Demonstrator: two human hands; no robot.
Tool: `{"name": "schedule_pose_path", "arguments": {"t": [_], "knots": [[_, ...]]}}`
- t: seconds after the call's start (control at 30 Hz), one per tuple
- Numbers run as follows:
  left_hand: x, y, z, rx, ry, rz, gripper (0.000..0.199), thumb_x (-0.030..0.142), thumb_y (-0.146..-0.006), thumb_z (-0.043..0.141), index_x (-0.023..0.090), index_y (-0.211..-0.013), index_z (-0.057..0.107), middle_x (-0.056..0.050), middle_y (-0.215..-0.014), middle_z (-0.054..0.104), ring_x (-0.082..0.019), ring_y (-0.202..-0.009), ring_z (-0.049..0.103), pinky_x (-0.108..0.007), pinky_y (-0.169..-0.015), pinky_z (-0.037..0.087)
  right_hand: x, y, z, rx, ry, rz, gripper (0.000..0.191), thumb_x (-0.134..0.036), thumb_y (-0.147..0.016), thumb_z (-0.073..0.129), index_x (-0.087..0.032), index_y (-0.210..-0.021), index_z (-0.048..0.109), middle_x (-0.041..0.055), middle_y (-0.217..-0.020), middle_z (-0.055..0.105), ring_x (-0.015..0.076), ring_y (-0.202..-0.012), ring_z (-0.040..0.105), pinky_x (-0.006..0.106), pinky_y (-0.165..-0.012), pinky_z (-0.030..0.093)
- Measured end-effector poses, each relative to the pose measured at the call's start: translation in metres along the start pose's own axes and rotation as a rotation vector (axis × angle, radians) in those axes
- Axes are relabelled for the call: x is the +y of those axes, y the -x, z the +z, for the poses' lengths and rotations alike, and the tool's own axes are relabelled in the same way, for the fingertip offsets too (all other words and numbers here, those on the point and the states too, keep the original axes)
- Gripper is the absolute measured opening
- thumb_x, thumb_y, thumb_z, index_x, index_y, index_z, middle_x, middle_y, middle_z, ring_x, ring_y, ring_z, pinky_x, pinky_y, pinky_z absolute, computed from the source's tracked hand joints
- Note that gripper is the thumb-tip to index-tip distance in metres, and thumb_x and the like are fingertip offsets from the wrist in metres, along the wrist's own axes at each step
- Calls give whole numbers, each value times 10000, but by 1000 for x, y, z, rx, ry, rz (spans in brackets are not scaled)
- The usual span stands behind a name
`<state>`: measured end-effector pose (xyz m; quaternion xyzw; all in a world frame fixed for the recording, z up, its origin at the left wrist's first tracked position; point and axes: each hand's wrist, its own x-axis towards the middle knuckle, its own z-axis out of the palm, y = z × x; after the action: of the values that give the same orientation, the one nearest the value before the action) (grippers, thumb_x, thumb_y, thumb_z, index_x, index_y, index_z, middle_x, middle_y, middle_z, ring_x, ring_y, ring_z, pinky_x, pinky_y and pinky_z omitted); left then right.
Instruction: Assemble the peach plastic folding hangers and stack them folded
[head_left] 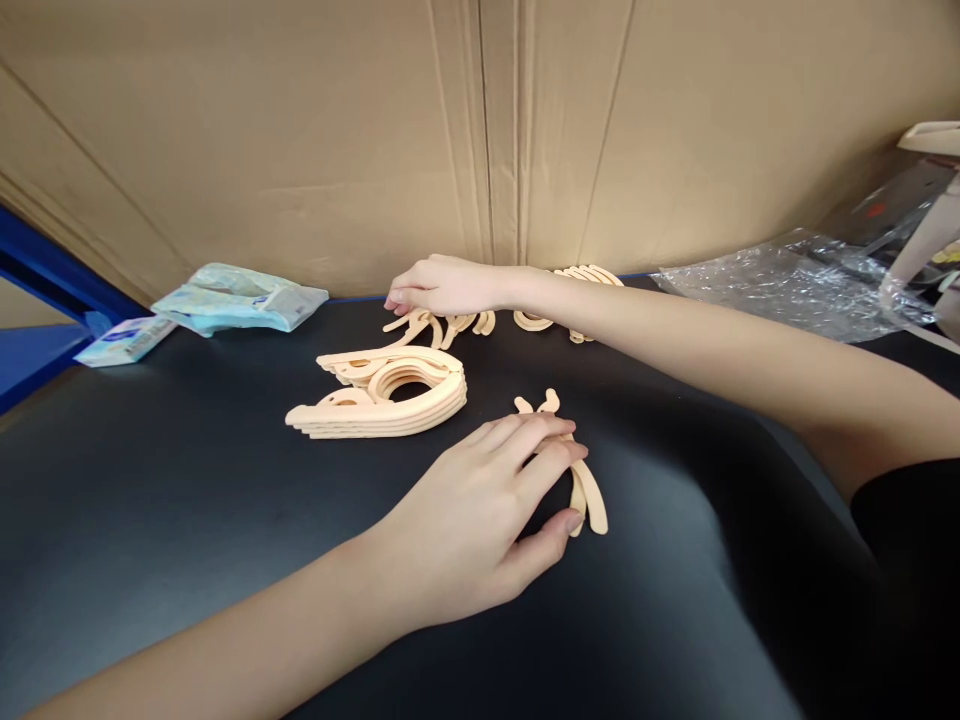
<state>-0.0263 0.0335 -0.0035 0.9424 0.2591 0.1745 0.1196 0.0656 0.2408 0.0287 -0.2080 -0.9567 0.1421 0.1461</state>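
Here, beige pieces (596, 500) at both hands (476, 500) (450, 287)

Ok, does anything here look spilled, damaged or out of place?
Nothing looks spilled or plainly damaged. The crumpled clear plastic sheet at the back right looks untidy; the stack of folded hangers looks orderly. The left hand partly hides its hanger.

No lettering can be read: the small blue marks on the crumpled pale-blue packet (217, 302) and on the smaller white-and-blue packet (124, 342), both left of centre in the frame, are too indistinct.
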Motion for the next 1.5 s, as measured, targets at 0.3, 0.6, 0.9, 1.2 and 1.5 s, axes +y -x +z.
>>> {"name": "schedule_pose_path", "arguments": {"t": [0.3,0.6,0.9,1.2,1.5], "knots": [[0,-2,0,5,3,-2,324,252,-993,507,111,-1270,598,-128,-1318,636,-224,-1320,532,-367,-1106,445,-13,30,-23,97,-164,57,320,-172,-1035,387,-103,-1056,698,105,-1036,762,172,-953,699,310,-841,505],[0,-1,1,15,-12,6,304,247,-997,494,128,-1257,601,-112,-1302,637,-214,-1310,534,-347,-1114,420,2,94,-61,148,381,238,207,-214,-846,635,-186,-1013,755,0,-847,718,156,-768,623,292,-694,400],[-3,0,4,26,24,-48,274,261,-1012,478,172,-1258,561,-94,-1375,566,-186,-1305,519,-310,-1114,414,1,139,-50,26,501,186,236,-376,-881,660,-185,-846,794,54,-843,689,215,-860,588,355,-803,330],[-3,1,5,26,43,-79,236,271,-1015,467,208,-1230,542,-74,-1400,543,-180,-1320,505,-316,-1122,413,1,140,-46,-56,641,136,195,-223,-923,602,-174,-819,759,48,-808,679,220,-883,571,355,-789,293],[-3,1,3,14,12,-74,278,267,-1019,455,201,-1278,532,-85,-1409,558,-195,-1361,490,-330,-1119,437,2,147,-50,104,571,95,245,-270,-971,538,-161,-868,731,44,-817,655,205,-836,542,370,-805,306]]}}
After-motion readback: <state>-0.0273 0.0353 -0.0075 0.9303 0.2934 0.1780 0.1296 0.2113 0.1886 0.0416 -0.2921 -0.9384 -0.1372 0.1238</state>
